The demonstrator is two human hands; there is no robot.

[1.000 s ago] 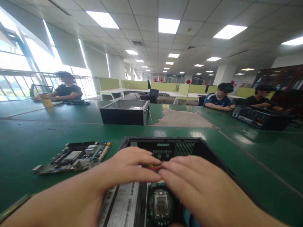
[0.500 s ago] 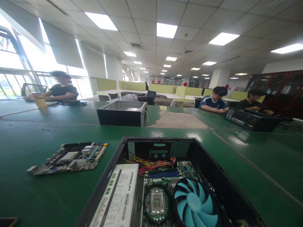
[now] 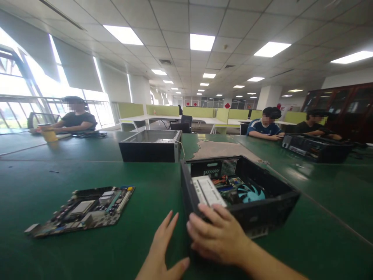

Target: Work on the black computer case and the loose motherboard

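Observation:
A black open-topped computer case (image 3: 268, 208) stands on the green table, turned at an angle. My right hand (image 3: 220, 235) grips its near left corner, with fingers bent over the rim. Just left of that corner is my left hand (image 3: 163, 249), fingers stretched out and thumb spread, with nothing in it and apart from the case. Inside the case lie a white-labelled power supply (image 3: 207, 189), a blue fan (image 3: 251, 193) and coloured wires (image 3: 220, 180). The near wall hides the lower part of the interior.
A loose motherboard (image 3: 90, 210) lies on the table (image 3: 72, 256) at left. Behind stands another case (image 3: 148, 151). Across the table sit a person (image 3: 78, 116) at left and two people at right, near a dark case (image 3: 317, 147). The tabletop covering is torn (image 3: 224, 149).
Both my hands have come into view. The computer case has shifted right and away from me and turned; my right hand is now on its corner.

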